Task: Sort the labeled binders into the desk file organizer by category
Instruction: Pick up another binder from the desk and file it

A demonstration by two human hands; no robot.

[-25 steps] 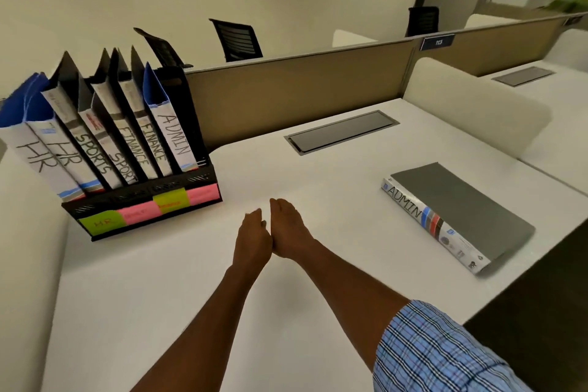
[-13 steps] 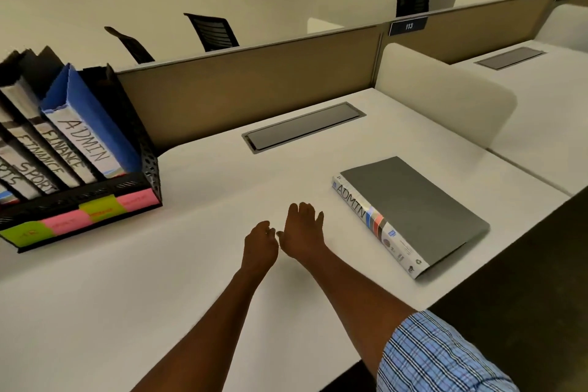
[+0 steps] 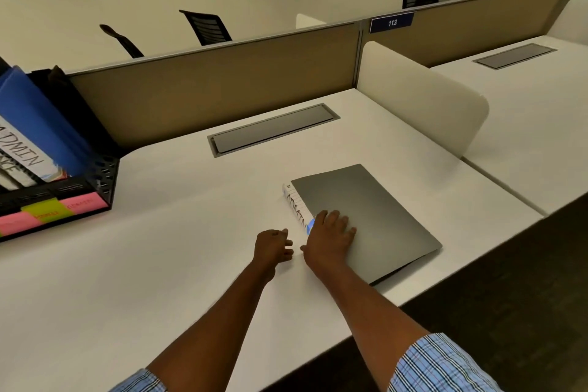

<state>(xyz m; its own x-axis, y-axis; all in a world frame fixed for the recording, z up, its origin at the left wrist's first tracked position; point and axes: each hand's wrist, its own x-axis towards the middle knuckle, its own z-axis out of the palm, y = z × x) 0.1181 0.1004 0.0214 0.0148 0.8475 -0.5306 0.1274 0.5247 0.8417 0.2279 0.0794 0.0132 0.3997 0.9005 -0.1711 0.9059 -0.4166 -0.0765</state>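
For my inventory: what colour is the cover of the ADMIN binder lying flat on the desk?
Dark grey binder cover, best in the head view.

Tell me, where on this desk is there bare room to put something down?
The widest bare stretch of desk lies between the file organizer and the left hand, running to the near edge. A smaller strip lies between the cable hatch and the grey ADMIN binder. It is crowded where the right hand rests on that binder.

Grey ADMIN binder (image 3: 381, 216): closed, lying flat on the desk (image 3: 178, 232), spine facing left, well apart from the organizer. Black mesh file organizer (image 3: 101, 178): far left, pink and yellow-green labels on its front. Blue ADMIN binder (image 3: 35, 124): standing tilted near its right end.
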